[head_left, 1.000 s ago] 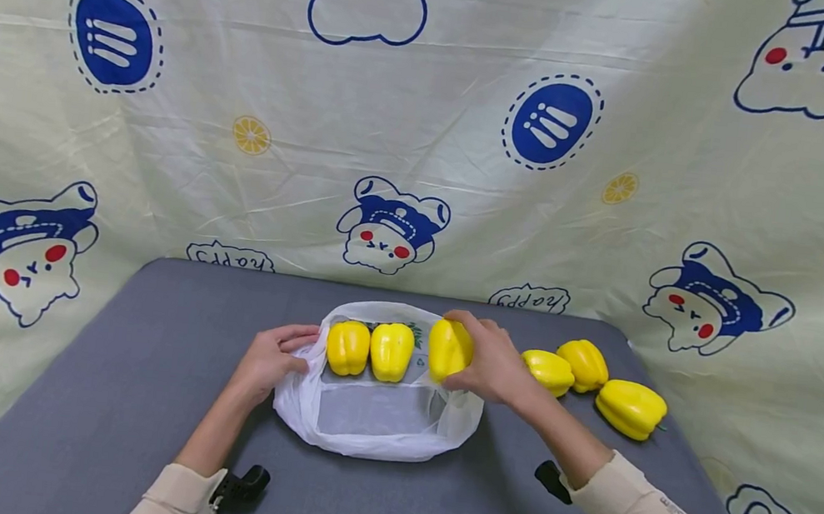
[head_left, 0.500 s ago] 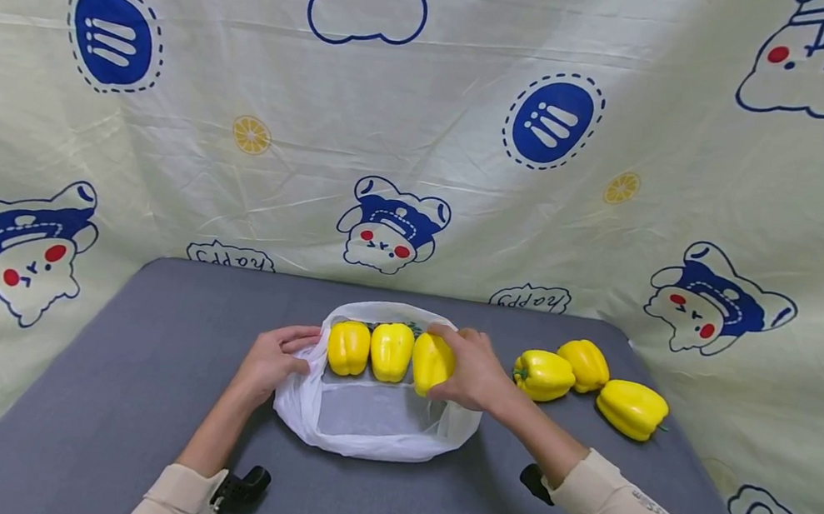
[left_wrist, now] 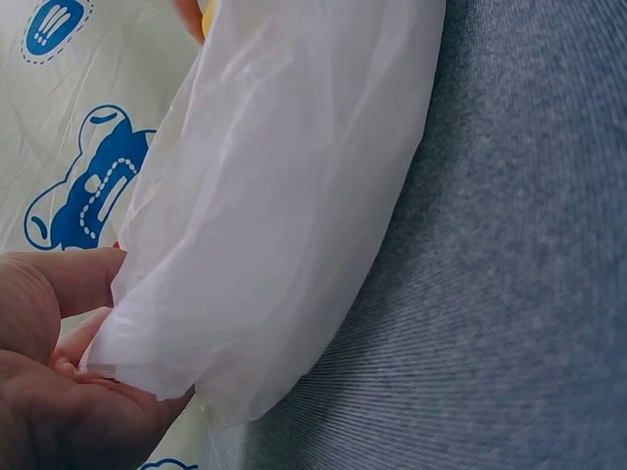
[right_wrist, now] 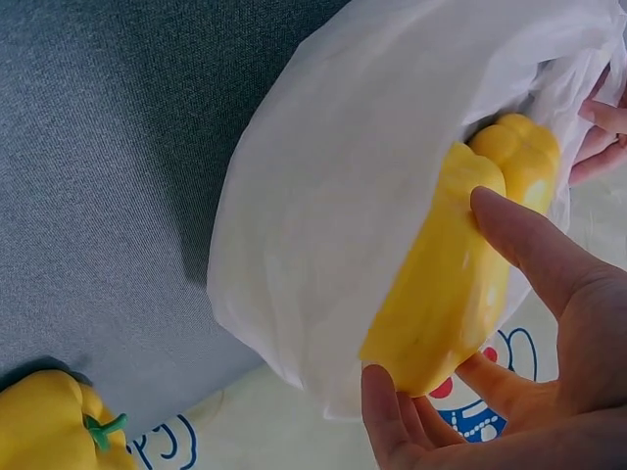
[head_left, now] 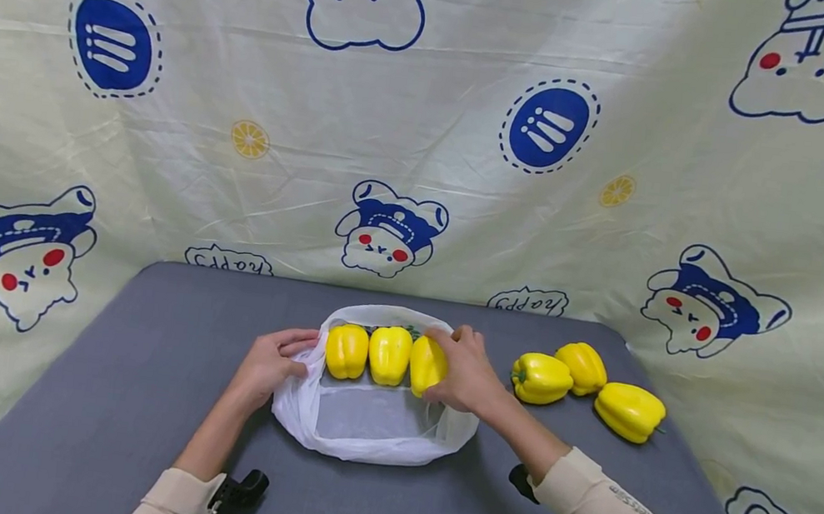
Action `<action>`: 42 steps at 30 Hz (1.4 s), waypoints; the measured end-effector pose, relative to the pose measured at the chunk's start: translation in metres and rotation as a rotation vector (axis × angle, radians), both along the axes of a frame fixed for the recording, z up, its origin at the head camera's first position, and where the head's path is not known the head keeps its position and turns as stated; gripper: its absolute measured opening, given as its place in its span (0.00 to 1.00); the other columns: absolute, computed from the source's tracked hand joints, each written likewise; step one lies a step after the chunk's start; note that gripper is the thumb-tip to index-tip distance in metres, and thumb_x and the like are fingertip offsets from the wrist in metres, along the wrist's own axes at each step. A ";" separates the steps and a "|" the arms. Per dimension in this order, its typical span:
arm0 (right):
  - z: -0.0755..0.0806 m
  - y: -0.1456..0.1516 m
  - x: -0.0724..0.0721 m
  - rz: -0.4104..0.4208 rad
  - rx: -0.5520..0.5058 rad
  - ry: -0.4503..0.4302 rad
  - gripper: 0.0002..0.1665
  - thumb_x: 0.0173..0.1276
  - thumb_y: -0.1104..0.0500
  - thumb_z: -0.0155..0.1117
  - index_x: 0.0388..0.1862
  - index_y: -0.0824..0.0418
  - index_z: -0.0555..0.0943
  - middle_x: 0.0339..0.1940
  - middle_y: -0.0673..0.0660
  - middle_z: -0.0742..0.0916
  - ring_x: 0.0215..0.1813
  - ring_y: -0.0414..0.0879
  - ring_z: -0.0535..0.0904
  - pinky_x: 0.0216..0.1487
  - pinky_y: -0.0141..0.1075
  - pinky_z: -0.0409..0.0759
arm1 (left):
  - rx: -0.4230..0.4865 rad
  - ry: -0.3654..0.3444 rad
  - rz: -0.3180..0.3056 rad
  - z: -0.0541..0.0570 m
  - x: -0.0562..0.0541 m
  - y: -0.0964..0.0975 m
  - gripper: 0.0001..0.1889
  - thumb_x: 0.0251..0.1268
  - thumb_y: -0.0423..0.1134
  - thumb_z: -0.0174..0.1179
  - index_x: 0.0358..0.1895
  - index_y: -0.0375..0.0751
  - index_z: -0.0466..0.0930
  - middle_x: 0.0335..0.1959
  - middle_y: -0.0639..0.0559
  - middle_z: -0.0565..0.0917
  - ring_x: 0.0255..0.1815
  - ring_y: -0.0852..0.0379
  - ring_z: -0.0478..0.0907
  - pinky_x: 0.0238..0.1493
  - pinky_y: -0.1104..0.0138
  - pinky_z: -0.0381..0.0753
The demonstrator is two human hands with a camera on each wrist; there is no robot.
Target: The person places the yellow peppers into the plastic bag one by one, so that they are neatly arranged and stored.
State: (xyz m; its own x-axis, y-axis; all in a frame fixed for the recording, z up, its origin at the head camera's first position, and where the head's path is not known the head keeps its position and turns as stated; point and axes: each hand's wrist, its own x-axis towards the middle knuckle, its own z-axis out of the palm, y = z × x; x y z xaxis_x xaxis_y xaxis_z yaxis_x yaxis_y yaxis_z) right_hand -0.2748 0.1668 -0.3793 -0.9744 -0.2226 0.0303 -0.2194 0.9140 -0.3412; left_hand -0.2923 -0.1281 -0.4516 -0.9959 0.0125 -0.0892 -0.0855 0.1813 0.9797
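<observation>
A white plastic bag [head_left: 371, 450] lies with its mouth spread wide. Two yellow bell peppers, a left one [head_left: 347, 352] and a middle one [head_left: 390, 357], sit side by side along its far side. My right hand [head_left: 466, 372] grips a third yellow bell pepper [head_left: 426, 367] beside them, inside the bag's right rim. Thumb and fingers span this pepper [right_wrist: 441, 294] in the right wrist view. At the bag's left edge my left hand [head_left: 272, 366] pinches the rim between thumb and fingers, and the left wrist view shows the thin plastic [left_wrist: 265, 215] bunched there.
To the right of the bag, three more yellow bell peppers lie on the grey table [head_left: 167, 365]: a near-left one [head_left: 544, 379], a back one [head_left: 583, 368] and a right one [head_left: 629, 412]. A printed curtain [head_left: 426, 124] hangs behind the table.
My right hand has moved left and slightly down with the third pepper, bringing it next to the middle one. The left hand has stayed at the bag's rim.
</observation>
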 end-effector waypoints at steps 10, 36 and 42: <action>-0.010 -0.003 -0.006 -0.012 0.010 0.024 0.52 0.45 0.59 0.84 0.72 0.55 0.73 0.57 0.64 0.74 0.58 0.57 0.68 0.55 0.52 0.82 | 0.009 0.001 0.002 0.002 0.000 0.000 0.32 0.52 0.15 0.61 0.64 0.37 0.80 0.59 0.41 0.85 0.70 0.44 0.75 0.67 0.52 0.75; -0.027 -0.001 -0.009 -0.042 -0.019 0.077 0.50 0.49 0.60 0.82 0.72 0.55 0.70 0.67 0.70 0.73 0.65 0.63 0.69 0.61 0.59 0.79 | 0.020 0.000 0.004 0.003 0.001 0.001 0.32 0.52 0.16 0.61 0.64 0.38 0.80 0.59 0.42 0.85 0.70 0.46 0.75 0.66 0.53 0.75; -0.029 0.001 -0.008 -0.040 -0.032 0.077 0.52 0.49 0.60 0.82 0.74 0.58 0.68 0.71 0.70 0.72 0.69 0.65 0.69 0.66 0.62 0.75 | 0.019 0.005 0.006 0.003 0.001 0.001 0.32 0.51 0.15 0.61 0.63 0.37 0.80 0.59 0.41 0.85 0.70 0.45 0.75 0.66 0.53 0.76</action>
